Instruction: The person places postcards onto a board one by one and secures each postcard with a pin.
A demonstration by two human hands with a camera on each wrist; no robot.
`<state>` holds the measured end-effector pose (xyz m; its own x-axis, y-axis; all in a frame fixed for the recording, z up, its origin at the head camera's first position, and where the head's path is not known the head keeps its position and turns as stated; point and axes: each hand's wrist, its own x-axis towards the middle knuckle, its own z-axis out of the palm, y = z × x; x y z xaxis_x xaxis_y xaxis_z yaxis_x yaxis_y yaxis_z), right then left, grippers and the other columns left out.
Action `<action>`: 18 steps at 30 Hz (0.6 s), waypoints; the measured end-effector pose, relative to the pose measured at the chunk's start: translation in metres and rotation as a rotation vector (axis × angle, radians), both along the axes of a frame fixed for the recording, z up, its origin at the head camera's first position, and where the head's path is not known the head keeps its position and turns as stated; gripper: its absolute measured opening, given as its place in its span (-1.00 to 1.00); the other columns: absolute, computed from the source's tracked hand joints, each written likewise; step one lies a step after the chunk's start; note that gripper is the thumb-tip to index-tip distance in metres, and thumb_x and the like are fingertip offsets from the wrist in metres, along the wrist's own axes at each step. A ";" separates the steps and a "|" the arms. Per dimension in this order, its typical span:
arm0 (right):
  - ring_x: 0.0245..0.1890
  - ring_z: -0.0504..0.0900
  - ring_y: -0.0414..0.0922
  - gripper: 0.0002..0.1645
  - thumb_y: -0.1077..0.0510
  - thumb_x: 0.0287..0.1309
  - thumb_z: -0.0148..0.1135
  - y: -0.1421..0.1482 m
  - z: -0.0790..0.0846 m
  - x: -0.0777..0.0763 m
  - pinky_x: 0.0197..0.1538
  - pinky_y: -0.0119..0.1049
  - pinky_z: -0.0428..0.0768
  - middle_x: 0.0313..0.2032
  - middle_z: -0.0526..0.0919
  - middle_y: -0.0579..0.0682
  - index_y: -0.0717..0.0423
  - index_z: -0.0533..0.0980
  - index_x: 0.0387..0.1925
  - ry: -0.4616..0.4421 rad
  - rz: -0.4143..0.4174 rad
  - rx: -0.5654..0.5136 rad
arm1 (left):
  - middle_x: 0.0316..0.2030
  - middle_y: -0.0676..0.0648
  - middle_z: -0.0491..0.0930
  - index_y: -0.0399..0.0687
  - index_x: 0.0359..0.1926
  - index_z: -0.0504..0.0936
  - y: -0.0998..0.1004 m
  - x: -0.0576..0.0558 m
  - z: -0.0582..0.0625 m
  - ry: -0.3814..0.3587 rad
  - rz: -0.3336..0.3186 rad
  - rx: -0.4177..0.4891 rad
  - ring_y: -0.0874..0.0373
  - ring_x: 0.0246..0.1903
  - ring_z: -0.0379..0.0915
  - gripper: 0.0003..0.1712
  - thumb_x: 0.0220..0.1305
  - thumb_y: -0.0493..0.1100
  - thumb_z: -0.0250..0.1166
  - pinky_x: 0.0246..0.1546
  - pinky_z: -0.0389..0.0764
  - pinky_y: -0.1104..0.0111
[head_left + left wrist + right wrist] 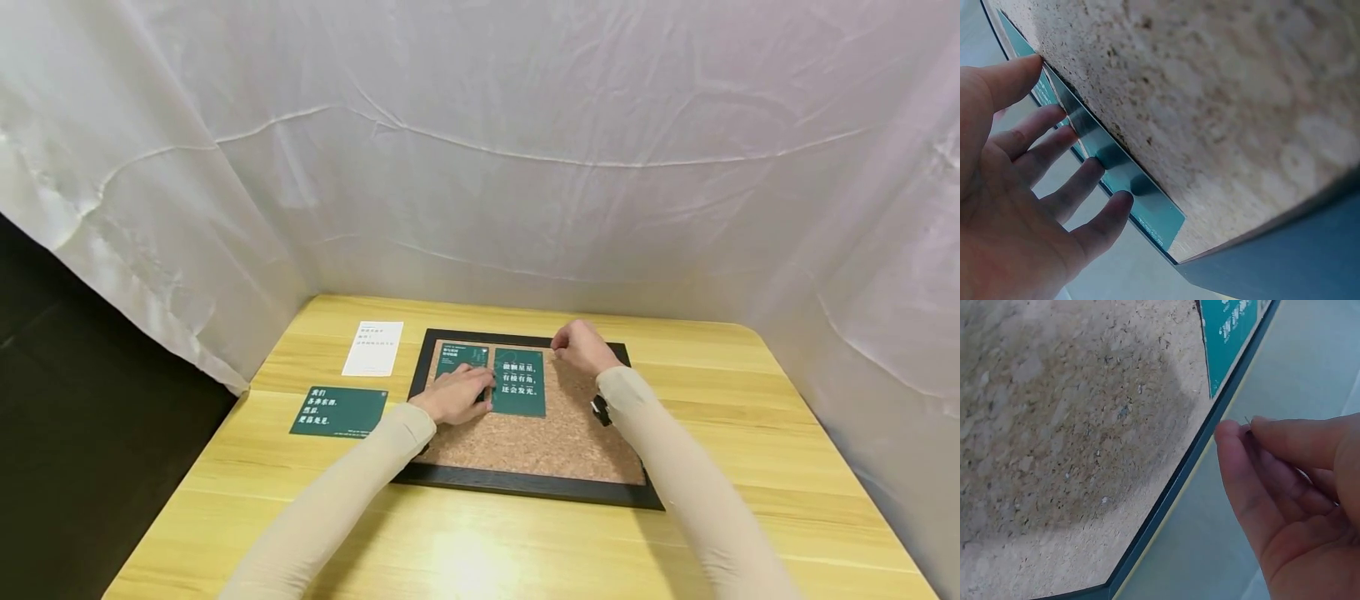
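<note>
A framed cork board [525, 446] lies on the table with two green cards with white lettering on it, side by side. My left hand [453, 393] rests over the left card [457, 353], fingertips reaching the near edge of the right card [521, 385]. Its fingers are spread and gently bent in the left wrist view, where the thumb touches a card's edge. Close to the right card's upper right corner, my right hand [585, 348] pinches a small pin [1247, 420] between thumb and forefinger. Only the thin metal point shows; the fingertips hide the rest.
To the left of the board, a green card [339, 412] with white lettering lies on the wooden table [712, 375]. Behind it is a white card [373, 348]. A white curtain [525, 208] hangs behind the table and along its sides.
</note>
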<state>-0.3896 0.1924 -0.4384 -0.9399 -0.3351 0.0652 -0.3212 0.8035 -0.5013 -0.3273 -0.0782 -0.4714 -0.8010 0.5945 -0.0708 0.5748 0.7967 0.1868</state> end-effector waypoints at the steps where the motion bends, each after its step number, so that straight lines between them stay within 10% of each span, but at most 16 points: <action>1: -0.11 0.75 0.12 -0.77 0.38 0.35 0.20 -0.001 -0.001 -0.001 0.00 0.04 0.72 -0.12 0.80 0.26 0.34 0.73 -0.10 0.005 0.006 0.007 | 0.43 -0.03 0.46 0.02 0.35 0.53 0.000 0.000 0.000 0.000 0.000 0.001 -0.08 0.38 0.36 -0.52 0.54 0.06 0.21 0.31 0.53 -0.06; 18: -0.21 0.76 0.05 -0.61 0.51 0.24 0.03 -0.012 -0.013 -0.020 -0.10 -0.07 0.74 -0.28 0.81 0.16 0.26 0.77 -0.39 0.034 0.084 0.126 | 0.44 -0.01 0.44 0.02 0.29 0.57 0.008 0.000 -0.001 0.007 -0.010 0.004 -0.08 0.40 0.35 -0.57 0.53 0.06 0.21 0.30 0.54 -0.05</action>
<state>-0.4094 0.1808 -0.4510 -0.9061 -0.4202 0.0493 -0.4053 0.8287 -0.3859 -0.3277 -0.0704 -0.4724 -0.7955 0.6026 -0.0633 0.5839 0.7902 0.1861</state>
